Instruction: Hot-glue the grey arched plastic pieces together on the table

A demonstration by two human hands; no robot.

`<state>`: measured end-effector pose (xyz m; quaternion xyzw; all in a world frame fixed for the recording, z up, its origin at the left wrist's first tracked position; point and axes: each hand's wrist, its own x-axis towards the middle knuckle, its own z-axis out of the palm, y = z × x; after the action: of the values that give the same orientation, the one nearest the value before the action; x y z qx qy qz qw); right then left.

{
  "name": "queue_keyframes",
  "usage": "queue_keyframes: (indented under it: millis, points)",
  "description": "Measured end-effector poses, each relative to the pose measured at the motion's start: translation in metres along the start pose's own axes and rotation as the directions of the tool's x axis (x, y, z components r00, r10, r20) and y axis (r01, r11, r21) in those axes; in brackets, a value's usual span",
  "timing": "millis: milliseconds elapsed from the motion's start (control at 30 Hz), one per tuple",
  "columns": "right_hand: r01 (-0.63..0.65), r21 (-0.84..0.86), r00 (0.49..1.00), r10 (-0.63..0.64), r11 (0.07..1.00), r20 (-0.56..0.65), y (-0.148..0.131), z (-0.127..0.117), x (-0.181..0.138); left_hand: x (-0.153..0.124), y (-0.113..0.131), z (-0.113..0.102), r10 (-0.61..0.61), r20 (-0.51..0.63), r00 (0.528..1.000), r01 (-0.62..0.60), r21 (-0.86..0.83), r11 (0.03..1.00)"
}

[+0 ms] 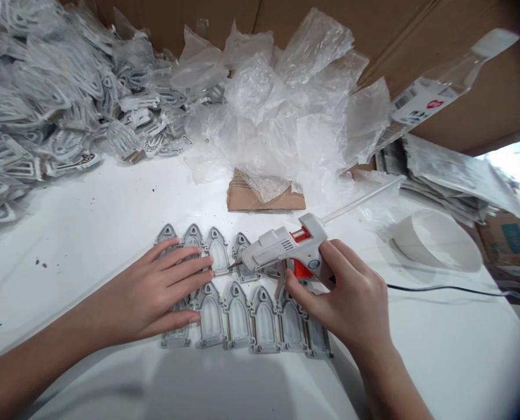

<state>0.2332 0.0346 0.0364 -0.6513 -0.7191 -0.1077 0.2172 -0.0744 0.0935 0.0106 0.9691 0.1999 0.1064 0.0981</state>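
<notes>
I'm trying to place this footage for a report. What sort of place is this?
Probably a small hand-assembly workshop: a white-and-orange hot glue gun, rows of grey arched plastic pieces, and a heap of similar pieces in clear plastic bags.

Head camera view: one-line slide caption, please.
Right hand holds a white glue gun over grey arched pieces, left hand pressing on them.

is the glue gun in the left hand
No, the hot glue gun is in the right hand, while the left hand lies flat on the grey arched pieces.
</notes>
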Motion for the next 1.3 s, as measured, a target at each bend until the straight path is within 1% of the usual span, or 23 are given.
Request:
queue_keyframes:
  millis: [667, 900, 1000, 1167, 1300]
  points:
    - [0.012, -0.003, 1.0, -0.012, 1.0, 0.007, 0.0016, -0.0014, -0.001, 0.0006, -0.0001, 0.0008, -0.011, 0.0, 1.0, 0.011, -0.032, 0.999]
    - [0.019, 0.013, 1.0, -0.019, 1.0, 0.022, 0.0, -0.0013, -0.0008, -0.0005, -0.0007, 0.0001, 0.002, 0.004, 1.0, -0.002, -0.007, 1.0]
    - [-0.009, 0.021, 1.0, 0.009, 1.0, 0.013, 0.0, -0.0019, 0.0003, -0.0003, -0.0007, 0.0005, 0.008, 0.015, 1.0, -0.008, 0.003, 1.0]
    - [-0.092, 0.063, 0.996, 0.091, 0.994, 0.007, 0.0014, -0.0015, 0.0004, -0.0003, -0.0012, -0.0007, 0.01, 0.035, 0.999, -0.01, 0.003, 1.0]
    - [-0.142, 0.101, 0.99, 0.141, 0.985, 0.019, 0.0017, -0.0006, 0.0005, -0.0003, -0.0039, -0.0021, 0.011, 0.021, 1.0, -0.011, 0.007, 1.0]
